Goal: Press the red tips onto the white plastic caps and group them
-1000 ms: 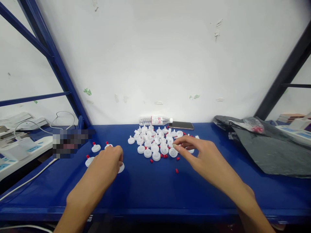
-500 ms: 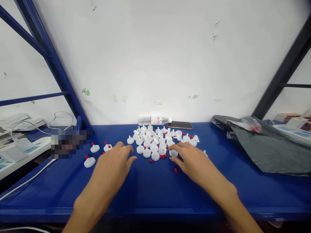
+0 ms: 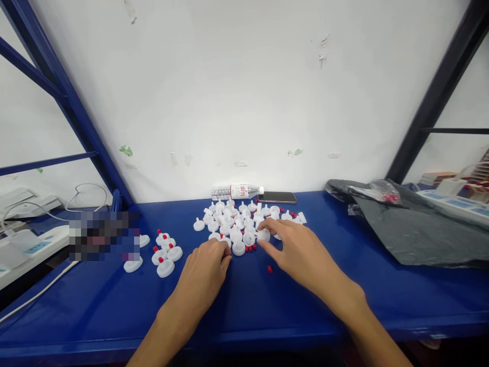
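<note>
My right hand [image 3: 292, 247] holds a white spouted cap [image 3: 263, 235] between thumb and forefinger, at the near right of a heap of similar white caps [image 3: 236, 234]. My left hand [image 3: 208, 262] is closed at the heap's near left edge, its fingertips pressed together on the table. What they pinch, if anything, is hidden. Small red tips [image 3: 250, 248] lie among the white caps, and one loose red tip [image 3: 269, 269] sits below my right hand. On the left stand several white caps with red tips on their spouts [image 3: 165, 268].
Behind the heap lie a clear plastic bottle [image 3: 240, 191] and a dark phone [image 3: 277, 197] against the wall. A grey plastic bag [image 3: 412, 229] covers the right side. At the left are a power strip [image 3: 42, 242] and a white cable [image 3: 42, 291].
My left hand has moved right to the heap and its fingers have closed. My right hand has closed around the white cap. More red-tipped caps show on the left as the view shifts slightly.
</note>
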Available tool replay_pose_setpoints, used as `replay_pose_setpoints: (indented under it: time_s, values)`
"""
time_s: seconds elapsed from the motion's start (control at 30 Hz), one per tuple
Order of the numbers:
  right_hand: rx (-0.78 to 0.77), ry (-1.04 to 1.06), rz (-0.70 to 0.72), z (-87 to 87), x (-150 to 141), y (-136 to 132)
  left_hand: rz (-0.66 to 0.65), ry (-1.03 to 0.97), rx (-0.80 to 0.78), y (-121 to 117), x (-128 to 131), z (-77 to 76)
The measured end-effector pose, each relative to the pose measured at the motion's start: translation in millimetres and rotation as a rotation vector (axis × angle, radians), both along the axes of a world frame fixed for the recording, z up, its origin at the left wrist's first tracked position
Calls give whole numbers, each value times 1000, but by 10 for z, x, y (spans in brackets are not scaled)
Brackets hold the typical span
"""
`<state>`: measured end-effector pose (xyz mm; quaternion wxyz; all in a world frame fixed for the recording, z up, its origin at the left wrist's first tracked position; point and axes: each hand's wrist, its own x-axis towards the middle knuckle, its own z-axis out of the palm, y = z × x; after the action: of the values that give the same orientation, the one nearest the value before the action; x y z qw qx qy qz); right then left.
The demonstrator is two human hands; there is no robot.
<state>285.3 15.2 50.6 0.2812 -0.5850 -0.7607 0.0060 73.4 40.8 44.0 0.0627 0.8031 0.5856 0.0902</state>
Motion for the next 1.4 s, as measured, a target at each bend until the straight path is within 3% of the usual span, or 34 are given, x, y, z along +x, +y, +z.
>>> replay_pose_setpoints:
  time_s: [0.13, 0.23, 0.37, 0.47, 0.93, 1.1, 1.2, 1.27, 1.4]
  values:
    - [-22, 143, 110, 35, -32, -42, -40, -171, 18, 56, -85, 34]
    - [-40, 238, 200, 66, -57, -81, -34, -402, 22, 60, -134, 143]
    - [-42, 345, 276, 107, -74, -127, -80, -784, -118, 6, -178, 347]
    - [-18, 434, 324, 136, -82, -144, -136, -955, -192, -33, -197, 446]
    - [23, 477, 387, 193, -56, -184, -161, -1088, -233, -115, -63, 422]
    - [-11, 505, 413, 176, -41, -176, -180, -1055, -248, -157, -84, 427]
    - [13, 468, 399, 168, -44, -165, -196, -923, -208, -171, -119, 447]
    - [65, 425, 353, 169, -47, -160, -140, -733, -122, -145, -194, 454]
    - [158, 390, 241, 172, -44, -151, 22, -143, 23, 1, -520, 401]
